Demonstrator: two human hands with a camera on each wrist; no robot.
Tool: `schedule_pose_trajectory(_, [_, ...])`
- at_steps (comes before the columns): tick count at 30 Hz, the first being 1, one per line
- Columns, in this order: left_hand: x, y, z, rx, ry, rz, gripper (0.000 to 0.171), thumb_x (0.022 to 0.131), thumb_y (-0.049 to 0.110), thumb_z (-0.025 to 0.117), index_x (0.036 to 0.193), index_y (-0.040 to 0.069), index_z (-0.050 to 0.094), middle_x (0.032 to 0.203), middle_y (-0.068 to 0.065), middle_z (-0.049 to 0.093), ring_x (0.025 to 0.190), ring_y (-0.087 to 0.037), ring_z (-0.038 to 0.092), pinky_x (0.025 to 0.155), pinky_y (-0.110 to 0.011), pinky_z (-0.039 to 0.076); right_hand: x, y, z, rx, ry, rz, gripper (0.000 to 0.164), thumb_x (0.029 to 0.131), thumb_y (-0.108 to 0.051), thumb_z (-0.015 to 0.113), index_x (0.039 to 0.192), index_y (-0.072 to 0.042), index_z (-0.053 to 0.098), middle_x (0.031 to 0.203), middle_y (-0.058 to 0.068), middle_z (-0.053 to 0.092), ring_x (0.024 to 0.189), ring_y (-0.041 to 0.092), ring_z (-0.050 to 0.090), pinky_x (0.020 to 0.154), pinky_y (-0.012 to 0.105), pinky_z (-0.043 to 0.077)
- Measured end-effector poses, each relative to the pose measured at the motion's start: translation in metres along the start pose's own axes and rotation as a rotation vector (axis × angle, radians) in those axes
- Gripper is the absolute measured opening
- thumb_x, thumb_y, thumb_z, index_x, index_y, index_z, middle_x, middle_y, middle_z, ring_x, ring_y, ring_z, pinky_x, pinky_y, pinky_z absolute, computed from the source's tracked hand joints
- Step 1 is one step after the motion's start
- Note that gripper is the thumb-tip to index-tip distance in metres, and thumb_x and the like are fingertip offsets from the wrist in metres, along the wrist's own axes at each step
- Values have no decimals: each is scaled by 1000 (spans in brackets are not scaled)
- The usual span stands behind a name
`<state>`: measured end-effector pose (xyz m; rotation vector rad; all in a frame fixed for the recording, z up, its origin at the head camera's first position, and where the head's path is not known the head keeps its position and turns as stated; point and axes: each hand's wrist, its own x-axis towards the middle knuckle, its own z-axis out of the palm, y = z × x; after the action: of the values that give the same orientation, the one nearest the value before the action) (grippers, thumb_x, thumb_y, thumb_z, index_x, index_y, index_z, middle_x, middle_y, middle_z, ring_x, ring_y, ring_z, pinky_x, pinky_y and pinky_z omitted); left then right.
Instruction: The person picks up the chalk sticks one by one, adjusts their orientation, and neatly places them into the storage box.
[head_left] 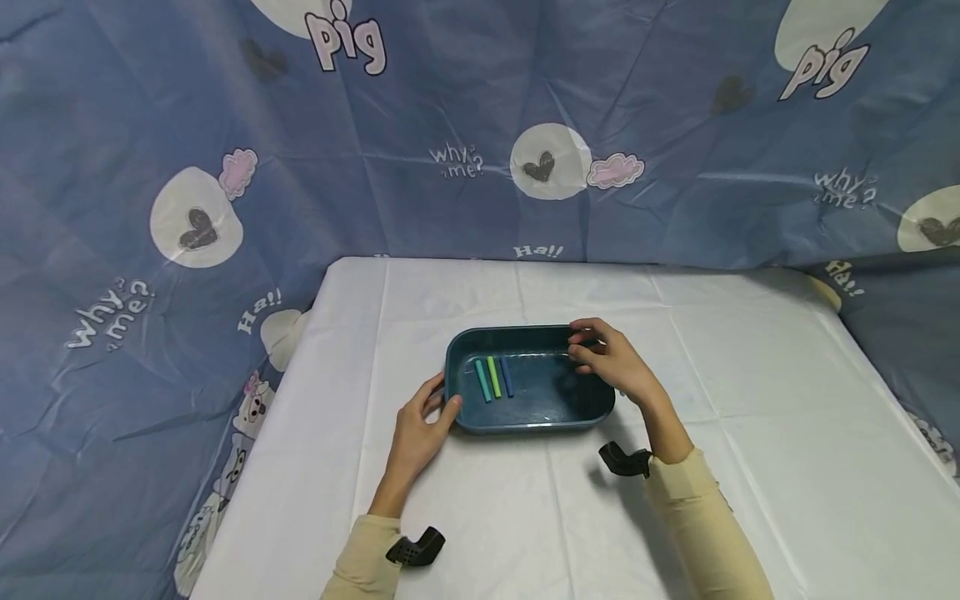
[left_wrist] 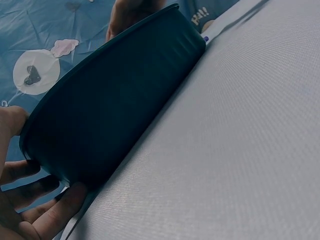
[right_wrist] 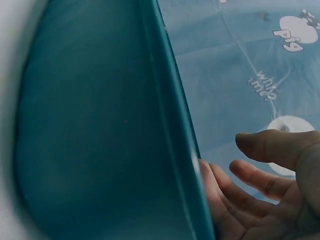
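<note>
A dark teal rectangular tray [head_left: 536, 427] sits on the white-covered table. Three short coloured sticks lie side by side in its left half: a teal stick [head_left: 482, 381], a lime green stick [head_left: 493, 377] and a blue stick [head_left: 507, 377]. My left hand [head_left: 422, 423] grips the tray's left end, thumb at the rim and fingers against the outer wall, as the left wrist view also shows. Over the far right corner is my right hand [head_left: 611, 358], its thumb lifted apart from the fingers [right_wrist: 250, 200]. The tray's rim hides some of those fingertips in the right wrist view.
A white cloth [head_left: 480, 517] covers the table. Behind it and at its sides hangs a blue printed curtain [head_left: 450, 100]. A small purple object [left_wrist: 205, 39] shows past the tray's far end. Black wrist devices [head_left: 416, 548] stick out from both sleeves.
</note>
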<state>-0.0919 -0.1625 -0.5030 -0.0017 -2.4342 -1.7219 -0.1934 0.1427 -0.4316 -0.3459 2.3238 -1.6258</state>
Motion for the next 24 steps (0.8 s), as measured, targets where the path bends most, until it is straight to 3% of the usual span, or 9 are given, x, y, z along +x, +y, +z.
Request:
schedule_pose_trajectory(12, [1, 2, -1, 6, 3, 5, 54, 89, 33, 67, 137, 16, 50, 133, -11, 57, 113, -23, 63, 96, -42, 50, -8, 1, -11, 20, 33, -12, 44, 94, -13, 58, 135, -6, 42, 126, 28, 50, 106, 47, 58, 78, 32, 58])
schedule_pose_trajectory(17, [1, 2, -3, -11, 3, -2, 54, 88, 34, 67, 136, 16, 50, 133, -13, 57, 114, -26, 62, 97, -44, 49, -10, 3, -15, 16, 39, -19, 43, 94, -14, 58, 134, -6, 43, 126, 28, 50, 106, 45, 59, 78, 31, 58])
schedule_pose_trajectory(24, [1, 1, -2, 10, -6, -18, 54, 88, 36, 66, 137, 18, 50, 135, -8, 56, 114, -19, 62, 97, -37, 49, -14, 7, -22, 11, 55, -25, 44, 95, -17, 58, 135, -5, 43, 125, 27, 50, 103, 38, 61, 78, 30, 58])
